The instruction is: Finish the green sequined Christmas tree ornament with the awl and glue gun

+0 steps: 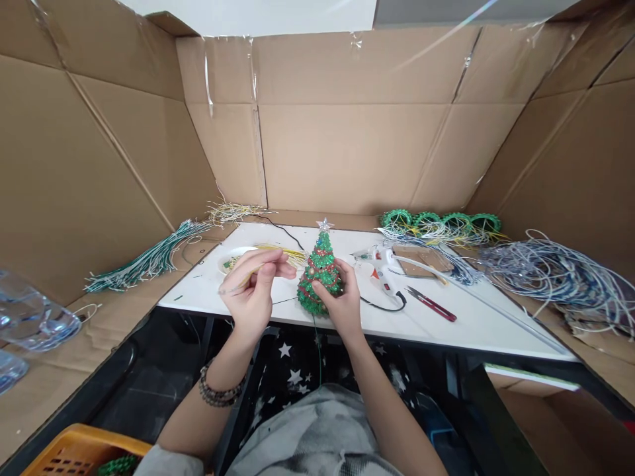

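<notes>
Right, from the head camera, here you are at the bench (pixel 489 324), with the little beaded tree (pixel 323 268) upright near its front edge, green all over, red trim winding round it and a silvery star (pixel 325 225) at the tip. Your right hand (pixel 343 291) has it, thumb across the near face and fingers round the far side, though whether the base rests on the bench or hangs just clear, I can't tell. Over to your left hand (pixel 255 281), raised just beside the tree with the thumb pressed toward curled fingers, and what looks like a pale strand (pixel 249 272) lies pinched there, too fine to make out fully. Now, that tree: light, I'd judge, rather stiff through the middle, knobbly enough to give decent grip, but its beads could snag or work loose under a hard squeeze. The broad lower tiers look the best place to hold, fingers spread; that slim star seems the fragile bit, so keep pressure off it. And look, a thin green thread (pixel 319 350) hangs below the base, easy to catch on a wrist. Off to your right, well clear of your fingers, lie the white glue gun (pixel 384 276) and the red-handled cutters (pixel 431 304).
</notes>
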Available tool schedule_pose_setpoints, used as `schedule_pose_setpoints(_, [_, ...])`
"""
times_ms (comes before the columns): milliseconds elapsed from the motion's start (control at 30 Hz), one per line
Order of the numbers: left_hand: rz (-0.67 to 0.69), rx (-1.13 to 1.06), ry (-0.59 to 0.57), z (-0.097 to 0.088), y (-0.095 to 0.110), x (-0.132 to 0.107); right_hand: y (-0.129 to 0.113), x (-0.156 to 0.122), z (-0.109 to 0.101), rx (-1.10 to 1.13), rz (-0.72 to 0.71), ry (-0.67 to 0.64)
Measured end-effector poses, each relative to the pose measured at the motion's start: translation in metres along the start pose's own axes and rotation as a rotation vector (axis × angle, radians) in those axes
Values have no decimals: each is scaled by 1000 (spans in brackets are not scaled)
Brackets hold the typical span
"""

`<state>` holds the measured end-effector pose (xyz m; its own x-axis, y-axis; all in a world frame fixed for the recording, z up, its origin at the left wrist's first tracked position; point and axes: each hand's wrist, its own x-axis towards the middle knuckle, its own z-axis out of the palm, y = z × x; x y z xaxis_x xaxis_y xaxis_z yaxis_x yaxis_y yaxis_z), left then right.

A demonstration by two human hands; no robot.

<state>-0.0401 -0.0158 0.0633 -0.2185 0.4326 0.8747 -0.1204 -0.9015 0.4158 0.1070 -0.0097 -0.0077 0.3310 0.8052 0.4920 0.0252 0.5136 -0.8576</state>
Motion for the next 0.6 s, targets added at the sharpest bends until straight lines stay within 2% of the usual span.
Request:
schedule_pose_setpoints(133, [-46,-66,36,1,7,0,3,0,-1,-9,21,-14])
schedule_pose_setpoints(300, [-11,-95,26,1,14,0,9,4,-4,-37,37,-64])
schedule_pose_setpoints(367, [0,-101,12,0,15,-1,9,3,-6,-83,-9,-50])
schedule_pose_setpoints(433, [14,-93,5,-2,14,-2,5,0,-9,-180,-155,44])
schedule_pose_setpoints(500, [36,-61,-6,-3,13,-3,-6,-7,-12,-292,-388,157])
schedule_pose_setpoints(533, [50,-40,-15,-4,12,-4,-14,-11,-14,-335,-508,182])
schedule_pose_setpoints(600, [70,-2,-24,-6,11,-6,-30,-20,-15,-387,-687,150])
